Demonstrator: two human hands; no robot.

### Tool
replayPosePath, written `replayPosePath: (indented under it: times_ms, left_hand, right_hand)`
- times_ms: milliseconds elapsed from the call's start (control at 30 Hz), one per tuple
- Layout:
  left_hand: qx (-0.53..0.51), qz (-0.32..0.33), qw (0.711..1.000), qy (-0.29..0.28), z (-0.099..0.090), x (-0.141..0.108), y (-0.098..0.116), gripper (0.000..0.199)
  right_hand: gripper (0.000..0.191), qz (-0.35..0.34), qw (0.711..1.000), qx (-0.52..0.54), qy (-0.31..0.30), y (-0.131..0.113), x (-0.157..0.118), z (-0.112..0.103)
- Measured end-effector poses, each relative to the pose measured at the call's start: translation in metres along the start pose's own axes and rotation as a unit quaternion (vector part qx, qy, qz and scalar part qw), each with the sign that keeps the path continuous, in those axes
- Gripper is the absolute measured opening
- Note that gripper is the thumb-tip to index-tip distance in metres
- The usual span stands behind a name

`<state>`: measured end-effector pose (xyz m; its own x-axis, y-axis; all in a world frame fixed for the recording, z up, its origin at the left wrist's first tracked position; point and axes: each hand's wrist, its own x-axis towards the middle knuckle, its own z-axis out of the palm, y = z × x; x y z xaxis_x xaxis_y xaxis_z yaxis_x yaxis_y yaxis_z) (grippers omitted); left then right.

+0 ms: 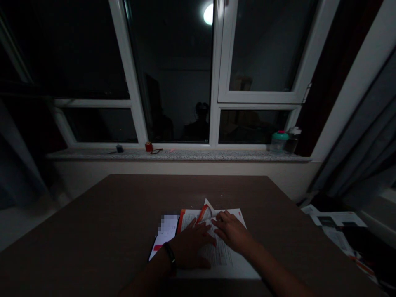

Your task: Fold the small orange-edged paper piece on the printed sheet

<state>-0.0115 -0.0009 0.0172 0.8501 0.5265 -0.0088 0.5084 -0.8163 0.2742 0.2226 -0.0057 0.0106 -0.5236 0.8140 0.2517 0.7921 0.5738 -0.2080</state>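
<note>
Printed paper [208, 207] part-folded, seemingly unfinished.
Left hand [192, 244] spread open; right hand [231, 231] curled at the fold, grip unclear.

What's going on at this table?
A person works with paper at a table. The left hand and right hand meet at a bent paper piece with orange on it, over a printed sheet. A lit phone lies left of the sheet. It is too dim to tell each finger's grip.
</note>
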Motion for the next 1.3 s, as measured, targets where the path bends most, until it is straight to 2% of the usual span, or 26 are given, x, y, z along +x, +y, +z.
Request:
replayPosePath:
  times_ms: [333, 600, 733, 933, 1067, 1300]
  left_hand:
    - [-0.020, 0.008, 1.000, -0.016, -0.013, -0.004, 0.007, 0.072]
    - [-0.017, 0.016, 1.000, -0.016, -0.011, -0.004, 0.004, 0.077]
    - [-0.026, 0.019, 0.999, -0.020, -0.013, -0.004, 0.005, 0.075]
    - [-0.024, 0.000, 0.999, 0.030, -0.009, -0.002, 0.008, 0.063]
    - [-0.008, -0.008, 1.000, 0.025, -0.007, -0.001, 0.010, 0.068]
    - [0.029, -0.001, 0.999, 0.030, -0.005, 0.000, 0.010, 0.066]
  right_hand:
    - [0.026, 0.009, 0.999, -0.027, -0.019, -0.008, 0.000, -0.005]
    - [0.031, -0.004, 0.999, -0.024, -0.036, -0.007, -0.004, -0.011]
    - [0.041, -0.004, 0.999, -0.013, -0.052, -0.006, -0.005, -0.014]
    - [0.046, -0.023, 0.998, 0.013, -0.051, -0.007, -0.004, -0.022]
    - [0.055, -0.030, 0.997, 0.029, -0.061, -0.006, -0.005, -0.026]
    - [0.031, -0.016, 0.998, 0.055, -0.039, -0.005, -0.006, -0.021]
